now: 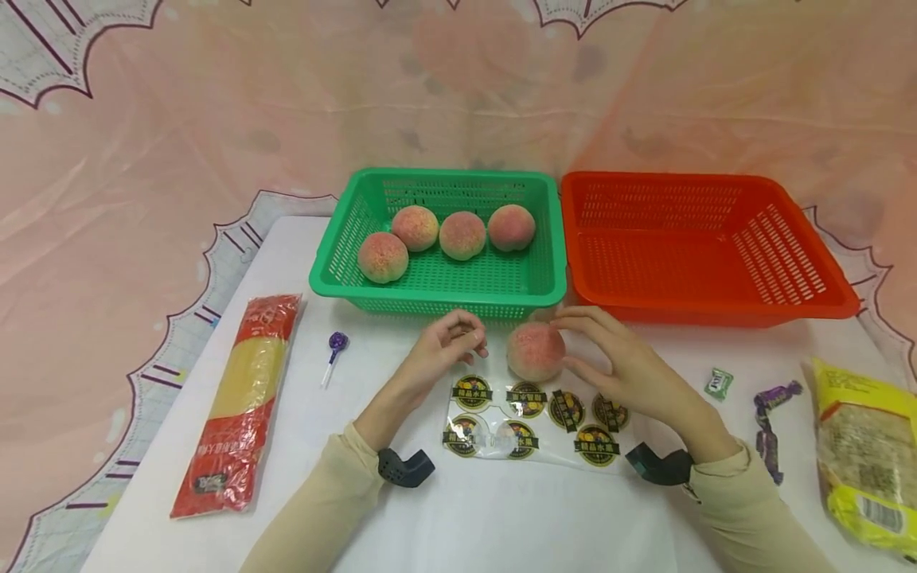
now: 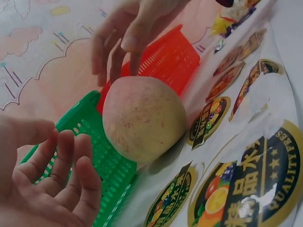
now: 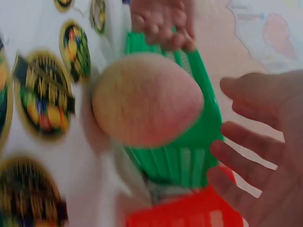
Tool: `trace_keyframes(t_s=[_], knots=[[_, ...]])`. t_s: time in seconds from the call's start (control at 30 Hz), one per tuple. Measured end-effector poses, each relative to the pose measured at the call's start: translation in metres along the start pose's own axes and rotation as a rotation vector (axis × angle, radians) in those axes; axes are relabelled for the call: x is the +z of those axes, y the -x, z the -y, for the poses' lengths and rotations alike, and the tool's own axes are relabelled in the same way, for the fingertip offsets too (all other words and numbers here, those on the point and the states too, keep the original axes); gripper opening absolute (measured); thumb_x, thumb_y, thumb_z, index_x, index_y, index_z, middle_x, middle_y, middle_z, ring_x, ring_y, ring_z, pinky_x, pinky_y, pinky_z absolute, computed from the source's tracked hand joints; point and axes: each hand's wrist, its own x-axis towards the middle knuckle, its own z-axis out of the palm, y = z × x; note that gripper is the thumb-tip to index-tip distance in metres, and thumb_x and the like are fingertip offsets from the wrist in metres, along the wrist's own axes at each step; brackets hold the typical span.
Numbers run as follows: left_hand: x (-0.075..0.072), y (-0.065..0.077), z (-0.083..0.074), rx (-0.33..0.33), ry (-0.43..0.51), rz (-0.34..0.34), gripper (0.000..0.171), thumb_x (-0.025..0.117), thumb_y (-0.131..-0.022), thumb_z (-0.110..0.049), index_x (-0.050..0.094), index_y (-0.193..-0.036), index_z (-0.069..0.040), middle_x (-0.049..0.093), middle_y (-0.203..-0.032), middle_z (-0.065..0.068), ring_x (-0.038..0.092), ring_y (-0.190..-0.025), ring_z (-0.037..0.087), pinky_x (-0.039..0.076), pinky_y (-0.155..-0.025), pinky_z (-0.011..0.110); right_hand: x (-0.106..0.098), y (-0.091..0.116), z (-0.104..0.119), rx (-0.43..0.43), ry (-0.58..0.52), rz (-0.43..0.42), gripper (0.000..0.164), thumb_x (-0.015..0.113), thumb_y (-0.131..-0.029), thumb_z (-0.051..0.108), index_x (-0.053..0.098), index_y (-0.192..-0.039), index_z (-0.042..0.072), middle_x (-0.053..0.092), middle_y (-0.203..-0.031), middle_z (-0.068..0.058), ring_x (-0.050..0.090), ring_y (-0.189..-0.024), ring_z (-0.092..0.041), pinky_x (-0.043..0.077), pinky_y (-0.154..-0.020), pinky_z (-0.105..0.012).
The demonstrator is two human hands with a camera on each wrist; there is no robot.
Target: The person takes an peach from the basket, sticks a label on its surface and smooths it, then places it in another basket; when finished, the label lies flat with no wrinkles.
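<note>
A pink and yellow peach (image 1: 536,352) sits on the white table at the back edge of a clear sheet of round black-and-gold fruit stickers (image 1: 597,444). My right hand (image 1: 622,364) is just right of this peach, its fingers spread and bent a little. In the right wrist view a gap shows between the right fingers (image 3: 246,149) and the fruit. Left of the peach is my left hand (image 1: 450,346), loosely curled with nothing seen in it. Behind both hands stands a green basket (image 1: 437,299) holding several peaches (image 1: 462,235).
To the right of the green basket stands a red basket (image 1: 705,306). A red and yellow packet (image 1: 239,406) and a purple lollipop (image 1: 337,344) lie at left. On the right are a green-wrapped candy (image 1: 719,383), purple-wrapped candies (image 1: 768,430) and a yellow bag (image 1: 867,454).
</note>
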Motion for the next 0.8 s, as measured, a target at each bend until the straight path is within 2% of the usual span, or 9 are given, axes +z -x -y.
trace_keyframes(t_s=[0.1, 0.2, 0.3, 0.43, 0.53, 0.67, 0.8], knots=[[0.001, -0.001, 0.001, 0.006, -0.065, 0.038, 0.03, 0.054, -0.088, -0.019, 0.047, -0.108, 0.002, 0.055, -0.093, 0.017, 0.058, -0.086, 0.029, 0.047, -0.072, 0.037, -0.009, 0.014, -0.01, 0.048, 0.0, 0.004, 0.048, 0.064, -0.081, 0.025, 0.045, -0.125, 0.026, 0.047, -0.125, 0.008, 0.043, -0.117, -0.009, 0.04, -0.095, -0.035], [0.002, -0.001, 0.0, 0.0, -0.103, 0.071, 0.031, 0.053, -0.089, -0.019, 0.046, -0.109, 0.003, 0.053, -0.097, 0.023, 0.056, -0.09, 0.037, 0.047, -0.074, 0.041, -0.013, 0.03, -0.022, 0.11, -0.016, 0.081, 0.037, 0.062, -0.082, 0.026, 0.051, -0.118, 0.024, 0.055, -0.116, 0.009, 0.051, -0.105, -0.008, 0.045, -0.087, -0.035], [0.001, -0.002, -0.003, 0.01, -0.146, 0.084, 0.031, 0.053, -0.089, -0.02, 0.046, -0.109, 0.003, 0.053, -0.098, 0.023, 0.056, -0.09, 0.036, 0.047, -0.074, 0.043, -0.011, 0.043, -0.031, 0.186, -0.037, 0.196, 0.036, 0.065, -0.08, 0.027, 0.055, -0.114, 0.02, 0.057, -0.111, 0.008, 0.053, -0.099, -0.008, 0.046, -0.085, -0.036], [0.0, -0.003, -0.006, 0.028, -0.193, 0.095, 0.03, 0.053, -0.089, -0.021, 0.048, -0.109, 0.001, 0.054, -0.097, 0.017, 0.058, -0.088, 0.032, 0.047, -0.074, 0.044, -0.003, 0.048, -0.038, 0.228, -0.002, 0.317, 0.044, 0.071, -0.074, 0.029, 0.055, -0.114, 0.02, 0.053, -0.112, 0.008, 0.049, -0.103, -0.011, 0.043, -0.088, -0.038], [0.0, -0.002, -0.01, 0.042, -0.213, 0.12, 0.028, 0.052, -0.089, -0.019, 0.048, -0.108, 0.002, 0.055, -0.095, 0.02, 0.056, -0.087, 0.036, 0.047, -0.073, 0.046, 0.003, 0.047, -0.04, 0.205, 0.043, 0.33, 0.043, 0.073, -0.071, 0.026, 0.057, -0.11, 0.02, 0.052, -0.106, 0.007, 0.048, -0.098, -0.01, 0.043, -0.086, -0.035], [0.002, 0.003, -0.017, 0.059, -0.259, 0.159, 0.025, 0.05, -0.09, -0.013, 0.049, -0.108, 0.005, 0.055, -0.094, 0.027, 0.054, -0.086, 0.043, 0.046, -0.07, 0.049, 0.006, 0.046, -0.04, 0.179, 0.076, 0.307, 0.035, 0.074, -0.069, 0.022, 0.059, -0.1, 0.019, 0.052, -0.095, 0.008, 0.046, -0.089, -0.008, 0.043, -0.08, -0.03], [0.002, 0.008, -0.023, 0.069, -0.325, 0.171, 0.023, 0.05, -0.09, -0.011, 0.051, -0.107, 0.004, 0.056, -0.095, 0.028, 0.055, -0.086, 0.042, 0.046, -0.07, 0.05, 0.006, 0.044, -0.041, 0.184, 0.082, 0.309, 0.03, 0.074, -0.07, 0.022, 0.058, -0.095, 0.019, 0.051, -0.091, 0.01, 0.046, -0.086, -0.006, 0.044, -0.08, -0.029]])
